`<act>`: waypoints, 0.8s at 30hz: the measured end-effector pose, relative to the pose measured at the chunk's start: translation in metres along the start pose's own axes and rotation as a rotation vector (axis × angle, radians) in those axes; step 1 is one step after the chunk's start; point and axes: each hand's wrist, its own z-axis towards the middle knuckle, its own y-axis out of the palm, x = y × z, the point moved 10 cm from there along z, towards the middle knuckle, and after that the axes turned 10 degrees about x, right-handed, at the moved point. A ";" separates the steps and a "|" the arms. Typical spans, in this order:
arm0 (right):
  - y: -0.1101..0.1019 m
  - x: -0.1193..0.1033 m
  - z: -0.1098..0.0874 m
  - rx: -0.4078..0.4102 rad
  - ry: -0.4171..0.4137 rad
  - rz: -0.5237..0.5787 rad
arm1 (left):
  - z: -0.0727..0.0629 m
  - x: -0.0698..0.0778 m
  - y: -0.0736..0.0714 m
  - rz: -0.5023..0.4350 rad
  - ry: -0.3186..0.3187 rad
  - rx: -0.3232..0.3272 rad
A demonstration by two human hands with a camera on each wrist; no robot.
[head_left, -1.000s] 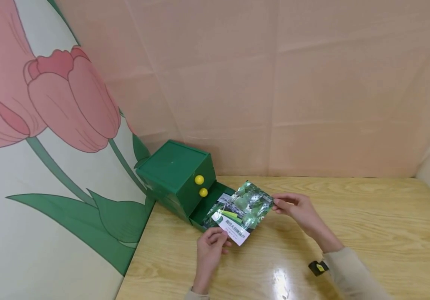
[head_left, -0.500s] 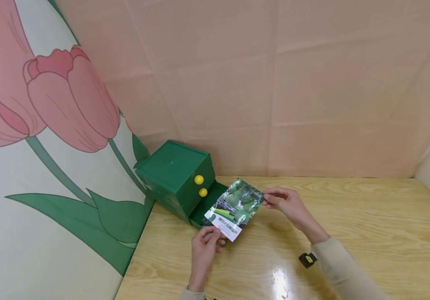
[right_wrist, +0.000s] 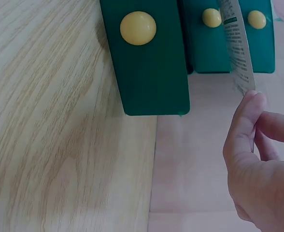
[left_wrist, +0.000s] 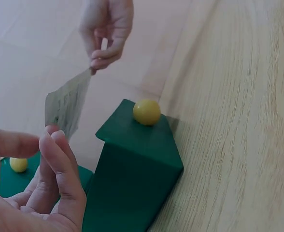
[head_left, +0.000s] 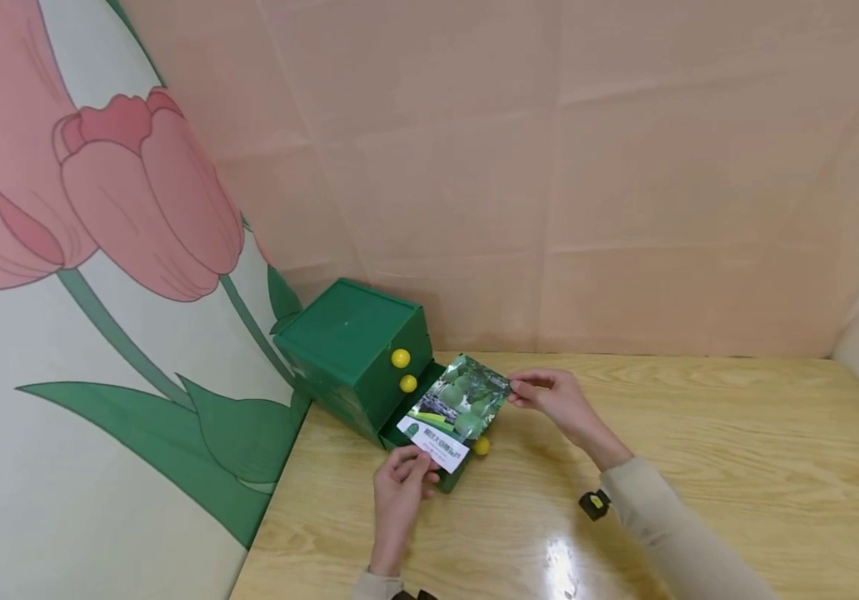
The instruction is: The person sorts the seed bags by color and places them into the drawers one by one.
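A flat, glossy seed packet, printed with round green fruits and a white label strip, tilts above the pulled-out drawer of a small green cabinet. My left hand pinches its near-left edge between thumb and fingertips. At the opposite corner, my right hand pinches the packet with thumb and forefinger. The packet appears almost edge-on in the left wrist view, with the drawer below and beside it. The packet hides most of the drawer's inside; in the right wrist view its printed back shows.
Two yellow knobs mark the cabinet's upper front, and another yellow knob sits on the drawer front. The cabinet stands at the left of the wooden table, near the tulip-printed wall and the pink back cloth.
Both hands have moved left with the packet, bringing it further over the drawer. The drawer's yellow knob has come into view beside it. Another packet inside the drawer is now covered.
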 end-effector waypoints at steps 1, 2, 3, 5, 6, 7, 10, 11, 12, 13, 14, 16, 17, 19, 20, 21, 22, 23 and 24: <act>0.002 0.000 0.002 0.001 0.000 0.003 | 0.001 0.000 -0.001 0.002 -0.001 0.004; 0.004 0.001 0.003 -0.003 -0.002 0.005 | 0.002 0.000 -0.002 0.001 -0.001 0.008; 0.006 0.001 0.004 -0.006 -0.001 0.006 | 0.003 0.000 -0.003 0.000 -0.001 0.013; 0.009 0.002 0.007 -0.010 0.000 0.000 | 0.005 0.000 -0.005 -0.005 0.001 0.020; 0.010 0.003 0.007 -0.012 0.001 -0.006 | 0.005 -0.001 -0.005 -0.006 0.002 0.023; 0.012 0.003 0.008 -0.015 0.001 -0.014 | 0.006 -0.001 -0.006 -0.008 0.004 0.024; 0.015 0.004 0.011 -0.008 0.006 -0.045 | 0.009 -0.003 -0.008 -0.010 -0.004 0.022; 0.016 0.004 0.012 -0.008 0.007 -0.053 | 0.009 -0.003 -0.008 -0.007 -0.005 0.021; 0.017 0.004 0.013 -0.007 0.007 -0.061 | 0.010 -0.004 -0.009 -0.003 -0.009 0.022; 0.018 0.004 0.014 -0.008 0.008 -0.066 | 0.011 -0.005 -0.009 0.002 -0.012 0.024; 0.020 0.004 0.015 -0.008 0.009 -0.066 | 0.012 -0.007 -0.011 0.008 -0.012 0.028; 0.024 0.004 0.017 -0.019 0.004 -0.067 | 0.014 -0.009 -0.013 0.015 -0.015 0.041; 0.026 0.004 0.018 -0.023 0.002 -0.068 | 0.015 -0.011 -0.015 0.017 -0.017 0.050; 0.030 0.005 0.022 -0.022 -0.002 -0.079 | 0.018 -0.013 -0.017 0.019 -0.017 0.064; 0.032 0.005 0.023 -0.023 -0.010 -0.094 | 0.018 -0.014 -0.018 0.017 -0.020 0.071; 0.033 0.005 0.025 -0.026 -0.020 -0.111 | 0.019 -0.014 -0.018 0.011 -0.024 0.074; 0.034 0.005 0.026 -0.022 -0.021 -0.126 | 0.019 -0.015 -0.018 0.008 -0.029 0.078; 0.035 0.005 0.028 -0.017 -0.021 -0.137 | 0.020 -0.015 -0.019 0.003 -0.030 0.079; 0.035 0.005 0.029 -0.015 -0.024 -0.148 | 0.020 -0.015 -0.018 -0.001 -0.031 0.079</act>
